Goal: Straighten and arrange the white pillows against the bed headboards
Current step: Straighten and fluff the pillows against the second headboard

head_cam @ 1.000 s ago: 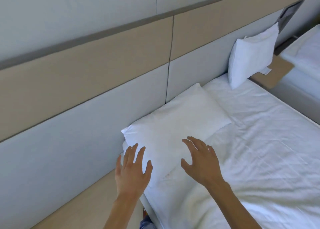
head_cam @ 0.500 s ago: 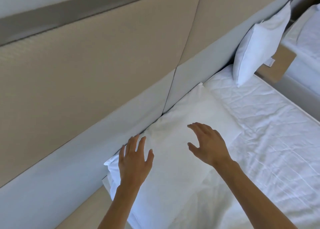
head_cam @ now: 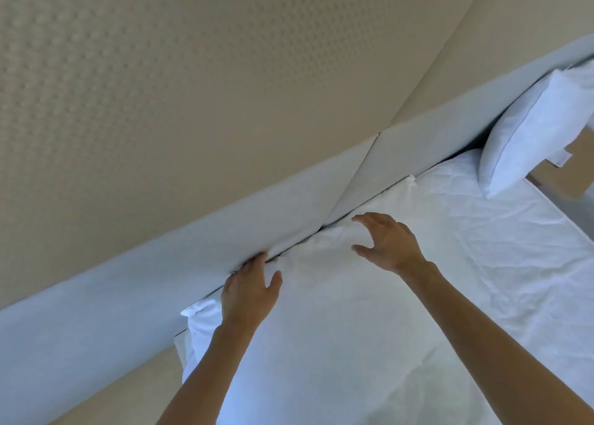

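The near white pillow (head_cam: pixel 321 312) is lying flat across the lower centre of the frame, its far edge butting the grey headboard (head_cam: pixel 128 296). The left hand (head_cam: pixel 249 291) is resting on its far edge, fingertips reaching into the seam, fingers straight and close together. The right hand (head_cam: pixel 387 243) is hovering just above the pillow, fingers spread and slightly bent, gripping nothing. At the upper right a second white pillow (head_cam: pixel 527 135) is leaning upright against the headboard, on the wrinkled white sheet (head_cam: pixel 482 247).

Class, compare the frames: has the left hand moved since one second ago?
Yes. The left hand has moved forward over the near pillow; its fingertips now reach the grey headboard panel.
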### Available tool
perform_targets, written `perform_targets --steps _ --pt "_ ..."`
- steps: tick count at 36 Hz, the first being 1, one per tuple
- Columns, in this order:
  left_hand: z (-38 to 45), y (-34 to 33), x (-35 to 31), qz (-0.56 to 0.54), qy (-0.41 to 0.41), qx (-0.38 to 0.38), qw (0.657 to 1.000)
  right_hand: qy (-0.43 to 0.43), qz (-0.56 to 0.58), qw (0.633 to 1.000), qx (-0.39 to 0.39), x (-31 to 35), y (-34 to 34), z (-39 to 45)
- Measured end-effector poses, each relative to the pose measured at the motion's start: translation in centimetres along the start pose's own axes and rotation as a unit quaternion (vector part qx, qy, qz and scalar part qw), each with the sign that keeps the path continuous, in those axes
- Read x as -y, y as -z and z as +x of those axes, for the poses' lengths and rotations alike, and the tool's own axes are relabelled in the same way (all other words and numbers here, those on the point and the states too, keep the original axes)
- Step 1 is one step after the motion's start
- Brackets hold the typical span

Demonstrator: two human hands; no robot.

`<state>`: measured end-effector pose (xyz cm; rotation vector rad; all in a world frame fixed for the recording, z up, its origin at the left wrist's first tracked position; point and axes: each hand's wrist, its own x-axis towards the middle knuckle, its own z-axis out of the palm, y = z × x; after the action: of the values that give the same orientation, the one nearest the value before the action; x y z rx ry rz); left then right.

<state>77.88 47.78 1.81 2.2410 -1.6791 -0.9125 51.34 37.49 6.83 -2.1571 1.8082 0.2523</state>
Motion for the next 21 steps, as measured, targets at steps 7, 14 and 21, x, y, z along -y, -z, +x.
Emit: perform_targets --steps 7,14,21 --pt "3.3 -3.4 1.0 -0.008 0.084 0.035 0.996 0.081 -0.033 0.996 0.031 -3.2 -2.5 6.8" --pt "8.0 -6.4 3.5 0.033 0.12 0.135 0.983 0.118 -0.066 0.989 0.059 -6.8 -5.8 14.1" --pt "9.7 -7.9 2.9 0.118 0.131 0.179 0.968 0.118 -0.06 0.988 0.084 -9.0 -8.0 16.0"
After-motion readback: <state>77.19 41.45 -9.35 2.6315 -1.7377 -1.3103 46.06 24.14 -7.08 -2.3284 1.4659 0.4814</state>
